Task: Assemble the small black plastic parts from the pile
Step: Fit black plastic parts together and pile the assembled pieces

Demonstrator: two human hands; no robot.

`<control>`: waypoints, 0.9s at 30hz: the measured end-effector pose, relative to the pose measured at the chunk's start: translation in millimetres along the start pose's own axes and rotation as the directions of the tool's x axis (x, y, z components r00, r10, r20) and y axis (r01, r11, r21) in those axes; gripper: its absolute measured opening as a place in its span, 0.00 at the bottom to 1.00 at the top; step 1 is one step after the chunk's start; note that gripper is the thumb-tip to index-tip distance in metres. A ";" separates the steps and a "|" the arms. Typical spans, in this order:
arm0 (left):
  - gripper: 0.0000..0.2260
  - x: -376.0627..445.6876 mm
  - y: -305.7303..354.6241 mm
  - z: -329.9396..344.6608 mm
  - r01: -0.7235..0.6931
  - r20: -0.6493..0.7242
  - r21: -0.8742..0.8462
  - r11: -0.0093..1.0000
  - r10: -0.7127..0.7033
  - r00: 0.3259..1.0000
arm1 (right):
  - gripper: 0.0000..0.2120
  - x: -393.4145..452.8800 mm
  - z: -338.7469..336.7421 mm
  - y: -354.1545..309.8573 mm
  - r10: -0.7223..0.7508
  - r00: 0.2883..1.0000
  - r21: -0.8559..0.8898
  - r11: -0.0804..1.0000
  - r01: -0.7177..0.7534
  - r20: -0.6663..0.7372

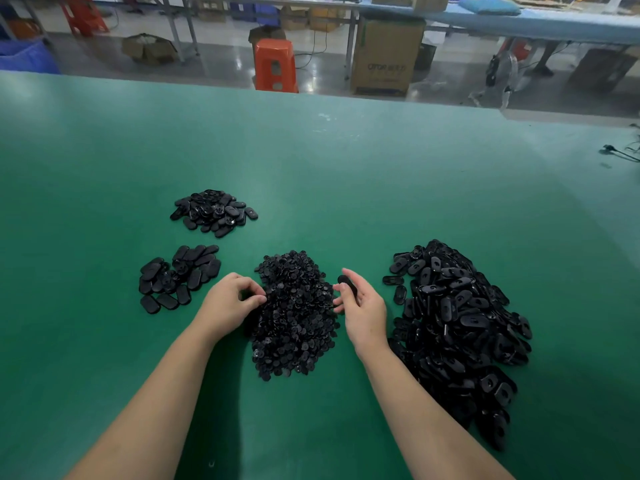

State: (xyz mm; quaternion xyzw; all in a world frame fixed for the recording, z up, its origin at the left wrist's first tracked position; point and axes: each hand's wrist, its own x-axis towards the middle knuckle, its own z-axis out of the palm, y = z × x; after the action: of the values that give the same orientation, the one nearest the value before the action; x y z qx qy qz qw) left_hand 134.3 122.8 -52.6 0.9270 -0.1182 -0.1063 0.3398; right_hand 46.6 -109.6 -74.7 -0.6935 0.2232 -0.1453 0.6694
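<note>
Hands meet at the middle pile of small round black parts (294, 317) on the green tabletop (311, 168). Left hand (230, 301) fingers curl and pinch at the pile's edge. Right hand (362, 304) fingers hold one black oval piece (347, 285). Big oval pile (457, 327) lies at right.

parts pile (294, 317): glossy black plastic | table (104, 168): smooth matt green
</note>
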 end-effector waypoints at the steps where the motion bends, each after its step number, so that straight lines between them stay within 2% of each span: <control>1: 0.05 0.0 -0.3 -0.8 0.003 0.017 -0.009 1.000 -0.003 1.000 | 0.13 0.1 -0.1 -0.6 0.006 1.000 -0.009 1.000 -0.006 -0.008; 5: 0.07 1.5 3.0 -3.1 0.002 0.024 -0.076 0.997 0.000 1.000 | 0.06 -2.5 0.6 -3.8 0.010 1.000 0.020 1.000 -0.009 -0.012; 9: 0.07 2.7 11.5 -0.7 -0.016 0.037 -0.073 0.997 0.019 0.999 | 0.02 -2.8 0.1 -6.4 0.013 1.000 0.059 0.998 -0.012 -0.010; 18: 0.07 2.1 33.1 -2.0 -0.051 0.022 -0.167 0.985 0.056 0.998 | 0.04 -0.4 -1.1 -7.4 0.031 0.999 0.125 0.992 -0.032 0.016; 23: 0.08 -0.1 46.1 1.3 -0.082 -0.046 -0.336 0.938 0.071 0.996 | 0.07 -1.0 -0.3 -7.6 0.044 0.999 0.125 0.991 -0.044 0.005; 25: 0.09 -0.1 50.5 5.7 -0.057 -0.048 -0.481 0.875 0.039 0.998 | 0.07 -1.7 0.1 -7.0 0.036 0.999 0.109 0.993 -0.035 -0.005; 27: 0.11 -0.5 55.5 11.1 -0.035 -0.017 -0.638 0.769 0.031 0.999 | 0.07 -2.2 0.8 -6.3 0.027 1.000 0.104 0.994 -0.026 -0.011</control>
State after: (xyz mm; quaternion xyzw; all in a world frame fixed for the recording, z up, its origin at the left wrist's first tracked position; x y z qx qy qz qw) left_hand 122.6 75.1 -24.4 0.7549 -0.0906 -0.1314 0.6361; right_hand 45.8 -107.7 -68.3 -0.6540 0.2286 -0.1520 0.7050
